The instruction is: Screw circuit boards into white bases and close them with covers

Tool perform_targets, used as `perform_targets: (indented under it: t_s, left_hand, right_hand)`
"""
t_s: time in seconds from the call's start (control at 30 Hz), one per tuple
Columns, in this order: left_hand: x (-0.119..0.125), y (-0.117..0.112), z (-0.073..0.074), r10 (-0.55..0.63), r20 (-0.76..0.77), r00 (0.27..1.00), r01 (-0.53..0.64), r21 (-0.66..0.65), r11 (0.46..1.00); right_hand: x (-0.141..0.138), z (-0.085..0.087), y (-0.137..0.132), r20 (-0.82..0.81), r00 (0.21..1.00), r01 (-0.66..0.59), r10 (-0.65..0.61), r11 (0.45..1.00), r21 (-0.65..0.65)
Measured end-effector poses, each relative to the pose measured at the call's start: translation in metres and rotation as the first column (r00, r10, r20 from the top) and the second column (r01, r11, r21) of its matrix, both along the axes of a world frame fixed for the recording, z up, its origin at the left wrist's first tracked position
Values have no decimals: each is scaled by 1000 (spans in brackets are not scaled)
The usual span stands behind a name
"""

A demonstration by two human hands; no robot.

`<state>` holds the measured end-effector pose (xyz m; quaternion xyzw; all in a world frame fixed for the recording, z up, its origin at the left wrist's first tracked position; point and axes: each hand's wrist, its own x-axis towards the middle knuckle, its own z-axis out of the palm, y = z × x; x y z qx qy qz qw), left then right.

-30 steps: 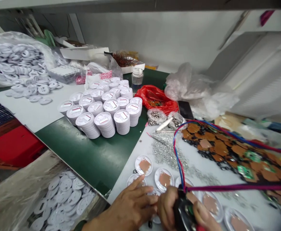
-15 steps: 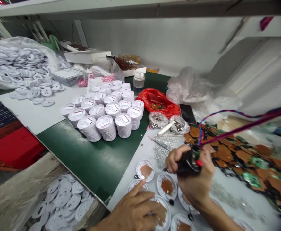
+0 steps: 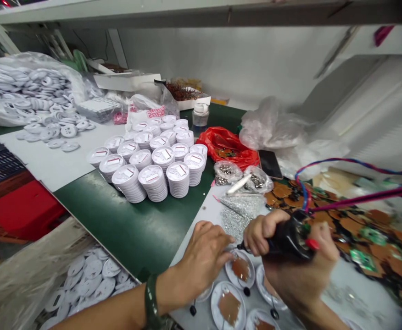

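Note:
My right hand is closed around a black electric screwdriver with a red button and red, blue and purple cables trailing right. Its tip points left over a white round case holding a brown circuit board. My left hand rests on the white board just left of that case, fingers curled down on a case beneath it that is mostly hidden. Other open cases with brown boards lie nearer me. A pile of small silver screws lies just beyond both hands.
Stacks of white round cases stand on the green mat. A bag of white discs sits far left, loose discs in a bin below. Brown circuit boards spread right. A red bag, phone and clear bags lie behind.
My left hand moved forward and up the board to the case beside the screwdriver tip. My right hand shifted right and lower with the screwdriver, and the cables swung with it.

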<state>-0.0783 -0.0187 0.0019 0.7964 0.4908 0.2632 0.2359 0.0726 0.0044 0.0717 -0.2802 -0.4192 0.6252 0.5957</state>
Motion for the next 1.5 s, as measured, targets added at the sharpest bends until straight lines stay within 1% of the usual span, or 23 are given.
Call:
perform_targets:
  t_s: [0.07,0.13,0.3,0.4,0.57,0.73,0.9,1.07,1.2,1.3,1.43,1.5]
  left_hand:
    - [7,10,-8,-3,-8,1000,3,12,1000]
    - [10,18,-12,-4,-15,1000,4,17,1000]
    - [8,23,-10,-17,-9,1000,17,12,1000]
    - [6,21,-9,-7,35,999,7,13,1000]
    - [5,16,-13,14,122,992,-16,12,1000]
    - [2,12,-13,3,174,985,-5,12,1000]
    - [0,7,-13,28,222,975,-27,-9,1000]
    - [0,5,-11,17,235,972,-12,-19,1000]
    - [1,3,-8,14,233,972,-7,-32,999]
    - [0,0,-10,14,227,974,-5,-41,999]
    - [-1,-1,-12,7,221,975,4,-53,999]
    - [0,-1,-11,4,220,975,9,-60,998]
  right_hand:
    - [0,-2,2,0,1000,12,-12,1000,4]
    - [1,-2,3,8,1000,25,-25,1000,12]
    - [8,1,4,29,998,46,-47,998,48]
    - [9,4,3,15,999,51,-52,998,43]
    - [7,10,0,6,1000,30,-31,998,63]
    - [8,13,-4,2,1000,15,-15,998,66]
    - [8,16,-7,-12,1000,-1,2,997,75]
    - [4,16,-10,-35,999,-39,42,997,71]
    - [0,15,-13,-45,999,-18,20,998,58]
    - [0,12,-14,-64,998,-22,24,999,33]
    - [2,10,-14,-105,994,28,-24,999,36]
    - [2,11,-15,-105,994,27,-25,999,26]
